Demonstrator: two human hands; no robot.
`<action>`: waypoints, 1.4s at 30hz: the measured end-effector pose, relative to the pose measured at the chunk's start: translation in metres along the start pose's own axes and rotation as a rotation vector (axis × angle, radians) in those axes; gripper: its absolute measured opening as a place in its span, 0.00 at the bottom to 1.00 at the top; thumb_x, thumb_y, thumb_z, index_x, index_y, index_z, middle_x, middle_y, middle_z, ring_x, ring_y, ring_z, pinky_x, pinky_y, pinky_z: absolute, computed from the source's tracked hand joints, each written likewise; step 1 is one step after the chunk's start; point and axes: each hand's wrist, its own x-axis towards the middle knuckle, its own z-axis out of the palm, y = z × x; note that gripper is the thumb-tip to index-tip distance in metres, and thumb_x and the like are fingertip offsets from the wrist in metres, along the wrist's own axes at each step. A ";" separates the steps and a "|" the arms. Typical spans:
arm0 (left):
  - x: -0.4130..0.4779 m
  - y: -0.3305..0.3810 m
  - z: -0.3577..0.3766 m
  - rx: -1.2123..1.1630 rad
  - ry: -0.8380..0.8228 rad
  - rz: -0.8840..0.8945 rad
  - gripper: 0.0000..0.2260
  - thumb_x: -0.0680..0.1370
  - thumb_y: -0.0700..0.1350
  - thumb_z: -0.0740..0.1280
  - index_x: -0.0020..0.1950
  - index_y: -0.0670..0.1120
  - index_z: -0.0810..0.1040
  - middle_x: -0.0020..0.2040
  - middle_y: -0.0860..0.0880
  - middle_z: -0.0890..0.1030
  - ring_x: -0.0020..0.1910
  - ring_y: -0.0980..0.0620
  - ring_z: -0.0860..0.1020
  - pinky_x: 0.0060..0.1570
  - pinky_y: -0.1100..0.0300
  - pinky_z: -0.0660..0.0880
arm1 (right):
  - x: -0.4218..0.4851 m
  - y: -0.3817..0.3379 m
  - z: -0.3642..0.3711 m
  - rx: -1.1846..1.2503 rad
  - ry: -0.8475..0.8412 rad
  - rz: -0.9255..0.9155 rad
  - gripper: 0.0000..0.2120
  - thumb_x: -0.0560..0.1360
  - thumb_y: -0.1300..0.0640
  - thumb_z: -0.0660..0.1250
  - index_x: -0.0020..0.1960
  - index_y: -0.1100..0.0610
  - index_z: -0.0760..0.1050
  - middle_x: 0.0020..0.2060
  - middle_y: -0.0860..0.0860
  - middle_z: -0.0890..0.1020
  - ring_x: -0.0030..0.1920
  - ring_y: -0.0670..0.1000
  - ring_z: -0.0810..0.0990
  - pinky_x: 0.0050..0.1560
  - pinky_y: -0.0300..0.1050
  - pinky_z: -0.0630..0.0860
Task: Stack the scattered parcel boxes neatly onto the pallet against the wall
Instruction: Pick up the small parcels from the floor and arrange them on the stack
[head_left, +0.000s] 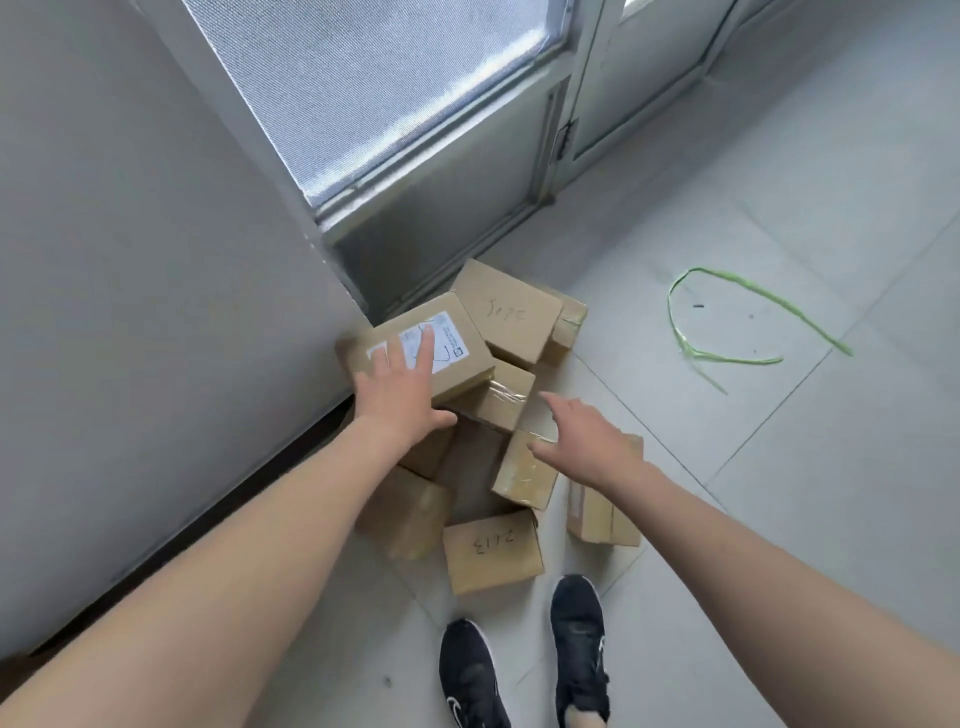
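Observation:
Several brown cardboard parcel boxes lie in a loose heap on the tiled floor by the wall. The top box with a white shipping label (457, 358) sits tilted on the heap. My left hand (402, 395) rests flat on it, fingers spread, thumb at its near edge. My right hand (587, 441) hovers open over a small taped box (519, 475), holding nothing. A box with handwritten numbers (491, 553) lies nearest my feet. Another marked box (506, 312) lies at the back by the door. No pallet is visible.
A grey wall (156, 286) runs along the left with a dark gap at its base. A metal-framed door with frosted glass (374, 104) stands behind the heap. A green plastic strap (748, 312) lies on the floor at the right. My black shoes (576, 639) stand near the boxes.

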 end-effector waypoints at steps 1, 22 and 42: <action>0.014 -0.004 0.002 0.019 0.011 -0.004 0.55 0.68 0.70 0.70 0.79 0.52 0.36 0.76 0.39 0.56 0.72 0.38 0.60 0.61 0.42 0.68 | 0.016 -0.002 0.006 -0.016 -0.029 -0.018 0.32 0.74 0.43 0.65 0.75 0.50 0.60 0.63 0.54 0.75 0.63 0.56 0.72 0.55 0.52 0.75; 0.052 -0.039 0.029 -0.084 0.107 0.009 0.61 0.57 0.77 0.68 0.79 0.52 0.44 0.68 0.39 0.62 0.64 0.39 0.65 0.60 0.42 0.69 | 0.116 -0.019 0.051 -0.397 0.143 -0.066 0.51 0.62 0.36 0.71 0.75 0.58 0.53 0.59 0.59 0.71 0.59 0.59 0.68 0.49 0.49 0.73; -0.370 -0.185 0.017 -0.527 0.028 -1.040 0.60 0.55 0.81 0.63 0.76 0.56 0.40 0.68 0.37 0.62 0.64 0.36 0.65 0.59 0.40 0.70 | -0.130 -0.257 0.014 0.284 -0.658 -0.158 0.40 0.74 0.49 0.71 0.75 0.60 0.51 0.51 0.56 0.78 0.42 0.50 0.82 0.38 0.43 0.81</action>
